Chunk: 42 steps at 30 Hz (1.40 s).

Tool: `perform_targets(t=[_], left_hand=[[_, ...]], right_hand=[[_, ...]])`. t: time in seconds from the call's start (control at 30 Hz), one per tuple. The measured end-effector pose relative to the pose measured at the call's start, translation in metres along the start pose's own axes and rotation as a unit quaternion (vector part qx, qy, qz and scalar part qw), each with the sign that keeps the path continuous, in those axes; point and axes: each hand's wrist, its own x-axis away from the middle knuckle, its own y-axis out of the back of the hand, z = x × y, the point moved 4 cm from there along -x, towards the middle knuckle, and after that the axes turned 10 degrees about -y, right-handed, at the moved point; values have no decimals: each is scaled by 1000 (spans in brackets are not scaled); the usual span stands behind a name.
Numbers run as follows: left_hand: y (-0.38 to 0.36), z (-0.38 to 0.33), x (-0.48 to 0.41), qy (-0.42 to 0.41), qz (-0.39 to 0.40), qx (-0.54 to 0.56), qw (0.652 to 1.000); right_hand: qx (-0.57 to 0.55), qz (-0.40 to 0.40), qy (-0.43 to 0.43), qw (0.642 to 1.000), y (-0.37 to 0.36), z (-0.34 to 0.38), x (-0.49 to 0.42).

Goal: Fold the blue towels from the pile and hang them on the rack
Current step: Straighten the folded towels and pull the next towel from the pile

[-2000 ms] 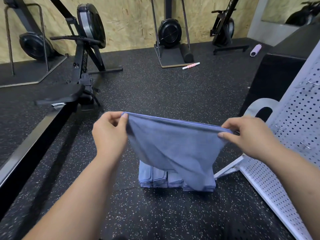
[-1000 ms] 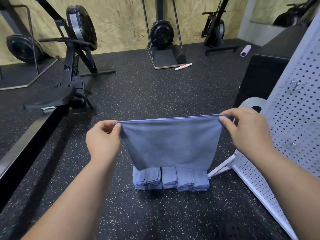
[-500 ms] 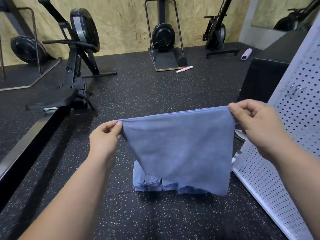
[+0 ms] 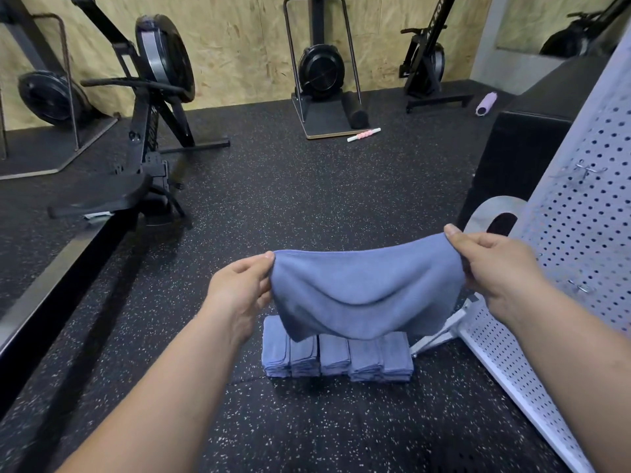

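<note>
Your left hand [image 4: 239,285] and right hand [image 4: 491,264] each pinch a top corner of the blue towel [image 4: 365,291], held above the pile [image 4: 336,356] on the floor [image 4: 307,199] — taut a moment ago, it now sags, so the next fold seems begun; the rack [image 4: 577,233] stands right.

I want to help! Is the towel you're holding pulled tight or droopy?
Droopy. The blue towel sags in folds between the left hand and right hand pinching its corners.
</note>
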Motion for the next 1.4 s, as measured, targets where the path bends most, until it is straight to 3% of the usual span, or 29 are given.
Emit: perform_targets(t=[0.43,0.6,1.1,1.4], left_hand=[[-55,12,58,-51,94,-44,993],[-59,14,70,-57,109,-47,991],[-56,19,66,-80,121,-65,987],[-59,13,70,-39,205,-33,977]], right_hand=[[143,153,83,974,-87,-14,62],[216,132,155,955,-95,-18,69],[289,89,211,929,-98,-16,81],[341,61,262,901,-95,-16,83]])
